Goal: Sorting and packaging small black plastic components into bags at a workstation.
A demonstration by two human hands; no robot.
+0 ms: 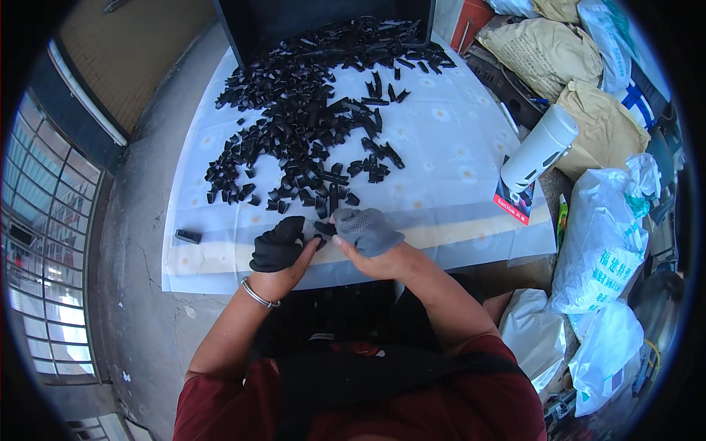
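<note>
My left hand point(278, 246), in a black glove with a metal bangle at the wrist, and my right hand point(365, 231), in a grey glove, meet over the near edge of a white flowered cloth point(441, 147). Between their fingertips they pinch a small black plastic piece point(323, 229). A large scatter of similar black plastic pieces point(309, 125) covers the cloth just beyond my hands, reaching up to a black crate point(243, 29) at the far end.
One stray black piece point(187, 236) lies on the cloth's left edge. A white cylindrical bottle point(537, 151) lies on a small red-and-black package at the right. Tan and white sacks point(599, 242) crowd the right side. Bare concrete floor point(140, 242) runs along the left.
</note>
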